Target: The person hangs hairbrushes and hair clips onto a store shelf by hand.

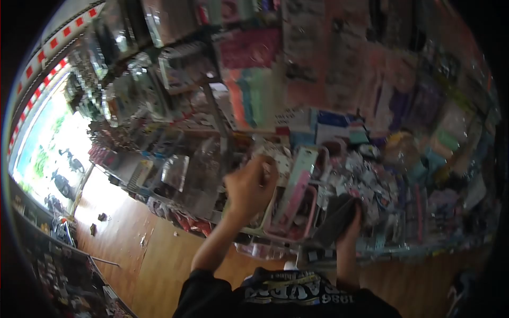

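My left hand (252, 188) is raised over the goods on the shelf, its fingers curled in. Whether anything is inside them I cannot make out. Behind it lies a pale patterned item (281, 161). A dark grey cloth (335, 218) hangs from my right hand (351, 229), which is closed around its right side. Between the hands stands a pink basket (314, 204), with a long pink and mint package (294, 193) leaning in it. The view is somewhat blurred.
Small wrapped goods (366, 180) are heaped right of the basket. Packaged items, among them a magenta pack (250, 49), hang above the shelf. Clear plastic packs (175, 172) lie at left. A wooden floor (169, 259) runs below, towards a bright doorway (50, 159) at far left.
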Tool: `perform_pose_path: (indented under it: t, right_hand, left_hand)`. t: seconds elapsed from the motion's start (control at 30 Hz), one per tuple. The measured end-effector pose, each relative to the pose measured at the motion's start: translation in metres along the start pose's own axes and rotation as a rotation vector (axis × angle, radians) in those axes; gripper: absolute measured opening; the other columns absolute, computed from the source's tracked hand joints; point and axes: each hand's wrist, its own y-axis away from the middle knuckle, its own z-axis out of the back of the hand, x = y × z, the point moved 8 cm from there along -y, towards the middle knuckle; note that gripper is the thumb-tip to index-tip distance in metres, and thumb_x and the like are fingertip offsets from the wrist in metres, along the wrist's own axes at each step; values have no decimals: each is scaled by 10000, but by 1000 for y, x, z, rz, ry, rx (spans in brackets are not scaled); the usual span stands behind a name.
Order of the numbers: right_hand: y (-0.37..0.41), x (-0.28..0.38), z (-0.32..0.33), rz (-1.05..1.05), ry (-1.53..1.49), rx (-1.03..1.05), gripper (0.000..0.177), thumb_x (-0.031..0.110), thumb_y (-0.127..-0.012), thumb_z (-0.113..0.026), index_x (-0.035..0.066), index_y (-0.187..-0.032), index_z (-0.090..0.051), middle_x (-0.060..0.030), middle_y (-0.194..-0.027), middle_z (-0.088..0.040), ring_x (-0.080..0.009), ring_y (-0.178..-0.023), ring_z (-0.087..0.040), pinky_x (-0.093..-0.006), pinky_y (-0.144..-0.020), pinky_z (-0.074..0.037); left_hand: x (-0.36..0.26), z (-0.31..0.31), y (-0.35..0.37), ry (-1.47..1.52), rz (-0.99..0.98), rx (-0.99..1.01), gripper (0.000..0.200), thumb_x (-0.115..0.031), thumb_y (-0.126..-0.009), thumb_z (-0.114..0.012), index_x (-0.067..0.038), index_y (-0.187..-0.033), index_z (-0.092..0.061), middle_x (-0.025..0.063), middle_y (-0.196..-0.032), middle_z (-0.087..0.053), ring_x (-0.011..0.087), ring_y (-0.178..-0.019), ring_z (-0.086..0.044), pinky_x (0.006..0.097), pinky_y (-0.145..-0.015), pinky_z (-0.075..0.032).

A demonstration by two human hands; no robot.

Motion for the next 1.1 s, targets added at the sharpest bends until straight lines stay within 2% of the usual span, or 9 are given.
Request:
perform_pose_path:
  t: [0.03,0.13,0.23,0.33,0.5,0.63,0.77,0.93,1.1]
  right_hand:
    - [3,12,-4,31,-58,23,439,429,-843,-497,101,-1133,-537,-50,-1092,-572,-209,-986,-555,-378,-867,-439]
    - [9,36,4,126,-61,-6,511,463,-850,-471,110,-1219,-457,-41,-1227,-478,-221,-1118,-452,-368,-959,-340]
    - [14,49,4,212,-86,-19,570,513,-844,-447,123,-1259,-409,-22,-1321,-387,-209,-1187,-363,-359,-1017,-228]
    - [17,42,17,205,-109,27,606,554,-855,-378,148,-1304,-353,-20,-1331,-372,-220,-1207,-336,-362,-1030,-199]
    - [27,31,38,215,-172,-208,652,579,-864,-307,155,-1356,-245,-46,-1404,-238,-274,-1261,-257,-410,-1043,-187]
    - [6,16,46,187,-182,80,633,545,-866,-338,115,-1327,-279,-78,-1339,-310,-265,-1207,-322,-398,-1005,-249]
    - [-10,-2,45,165,-185,379,616,512,-868,-369,76,-1299,-313,-110,-1274,-382,-256,-1153,-387,-387,-968,-310]
    - [-6,-12,59,125,-178,671,599,478,-869,-399,37,-1271,-346,-142,-1208,-455,-246,-1100,-452,-375,-931,-372]
    - [6,-16,5,206,523,657,551,412,-868,-463,40,-1259,-352,-111,-1176,-463,-212,-1060,-462,-341,-904,-382]
  left_hand:
    - [6,-41,25,-14,115,251,210,-204,-748,-631,-40,-840,-537,84,-661,-571,211,-593,-591,281,-482,-438]
    - [22,-123,79,-168,-34,418,321,-243,-730,-652,-14,-926,-541,139,-856,-585,273,-811,-592,352,-606,-477]
    - [26,-154,99,-213,110,566,388,-274,-716,-656,-24,-983,-529,149,-949,-561,287,-937,-551,362,-645,-477]
    - [36,-149,98,-233,271,372,400,-269,-728,-644,13,-977,-507,154,-957,-576,297,-896,-572,394,-605,-487]
    - [69,-158,115,15,468,574,311,-258,-714,-639,-40,-930,-584,118,-820,-606,275,-769,-605,362,-617,-478]
    - [53,-152,116,219,469,681,236,-253,-728,-629,-54,-856,-632,98,-764,-614,273,-738,-604,358,-631,-467]
    - [46,-158,128,10,265,526,243,-235,-732,-643,-41,-863,-576,97,-724,-601,298,-693,-590,377,-623,-457]
    - [46,-156,127,91,407,571,246,-181,-730,-636,-23,-876,-516,114,-700,-594,290,-666,-595,380,-600,-457]
    - [34,-110,101,521,636,267,222,-88,-754,-649,-11,-899,-500,68,-678,-581,138,-608,-572,260,-556,-439]
